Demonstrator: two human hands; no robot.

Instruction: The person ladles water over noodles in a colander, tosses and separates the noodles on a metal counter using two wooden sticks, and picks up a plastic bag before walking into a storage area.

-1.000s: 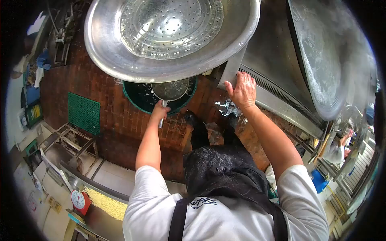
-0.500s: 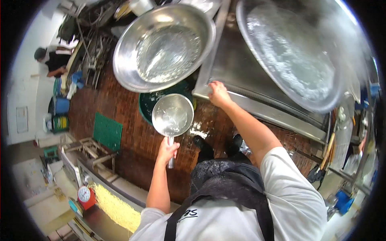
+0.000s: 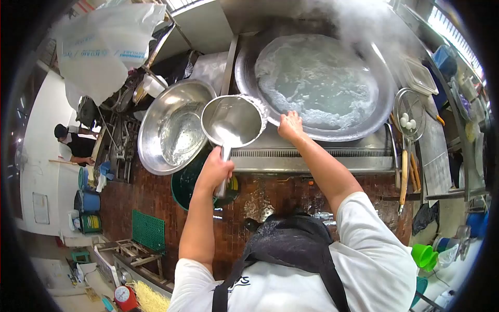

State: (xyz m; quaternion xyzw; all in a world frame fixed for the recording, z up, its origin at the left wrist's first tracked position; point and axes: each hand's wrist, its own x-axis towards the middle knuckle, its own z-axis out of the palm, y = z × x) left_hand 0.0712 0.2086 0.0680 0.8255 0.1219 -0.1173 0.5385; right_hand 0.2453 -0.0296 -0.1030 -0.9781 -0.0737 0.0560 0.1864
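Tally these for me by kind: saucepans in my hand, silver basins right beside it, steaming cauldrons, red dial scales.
Saucepan in your left hand: 1
Silver basin: 1
Steaming cauldron: 1
Red dial scale: 1
Total: 4

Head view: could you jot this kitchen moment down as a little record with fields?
Left hand: closed round the pan's handle
Pan: between basin and wok in this view, white froth at its rim
Right hand: at the wok's near rim; contact unclear
Wok: steaming, frothy liquid inside
Basin: left of the pan
Skimmer: far right, holding white balls
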